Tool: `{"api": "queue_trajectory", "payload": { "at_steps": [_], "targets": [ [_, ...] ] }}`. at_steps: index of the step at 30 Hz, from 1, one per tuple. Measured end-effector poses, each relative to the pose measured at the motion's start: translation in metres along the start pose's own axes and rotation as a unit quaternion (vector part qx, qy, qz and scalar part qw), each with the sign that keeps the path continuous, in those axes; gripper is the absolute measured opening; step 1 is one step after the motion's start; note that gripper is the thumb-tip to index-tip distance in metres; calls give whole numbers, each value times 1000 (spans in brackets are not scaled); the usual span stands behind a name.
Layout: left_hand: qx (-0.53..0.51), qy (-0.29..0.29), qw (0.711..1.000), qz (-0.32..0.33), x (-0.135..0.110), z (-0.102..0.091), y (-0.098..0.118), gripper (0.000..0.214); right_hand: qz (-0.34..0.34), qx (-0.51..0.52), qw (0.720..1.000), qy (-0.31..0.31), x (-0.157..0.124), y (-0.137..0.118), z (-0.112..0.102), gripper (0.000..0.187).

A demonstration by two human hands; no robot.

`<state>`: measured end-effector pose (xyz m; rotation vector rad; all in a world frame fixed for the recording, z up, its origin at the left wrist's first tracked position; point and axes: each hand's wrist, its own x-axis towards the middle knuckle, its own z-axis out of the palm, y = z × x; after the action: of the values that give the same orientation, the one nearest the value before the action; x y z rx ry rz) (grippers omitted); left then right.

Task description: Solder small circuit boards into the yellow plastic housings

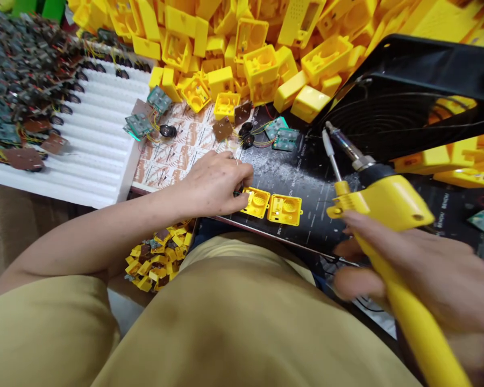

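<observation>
My left hand is at the bench's front edge, its thumb and index finger closed around the left end of a small yellow plastic case. The fingers partly hide this open case. A second open yellow case sits just right of it, showing a round speaker grille. My right hand, blurred, grips a yellow soldering gun raised over the bench's right side. Its metal tip and the thin solder feed tube beside it point up and left, away from the cases.
Yellow cases are heaped along the back. A black fan stands at right. Wired green circuit boards and small black speakers lie mid-bench. Left, a ribbed white foam tray bears many board assemblies. More yellow pieces fill a container below.
</observation>
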<state>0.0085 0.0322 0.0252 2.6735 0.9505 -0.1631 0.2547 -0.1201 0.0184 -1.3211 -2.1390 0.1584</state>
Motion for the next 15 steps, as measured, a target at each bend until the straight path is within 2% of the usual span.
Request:
{"api": "queue_trajectory", "payload": {
  "at_steps": [2,4,6,8,10,12,13,15],
  "targets": [
    [-10,54,997,50,-5,5,1,32,-58,-22,998,-3,6,5,10,39],
    [-38,89,989,108,-10,16,2,40,-87,-38,995,14,10,12,24,31],
    [-54,99,981,155,-15,27,1,40,-87,-26,996,4,12,20,38,35],
    [-38,79,981,175,-21,28,-6,37,-74,-5,997,-22,12,25,50,38],
    [4,24,985,170,-27,17,-18,34,-64,1,998,-21,11,28,59,36],
    [41,-29,988,146,-29,-2,-31,32,-52,-4,999,-8,11,27,65,36],
    [44,-31,990,128,-28,-11,-37,31,-47,-7,999,-1,11,26,67,37],
    [32,22,996,76,-16,-23,-41,31,-50,-15,999,10,13,22,71,39]
  ]
}}
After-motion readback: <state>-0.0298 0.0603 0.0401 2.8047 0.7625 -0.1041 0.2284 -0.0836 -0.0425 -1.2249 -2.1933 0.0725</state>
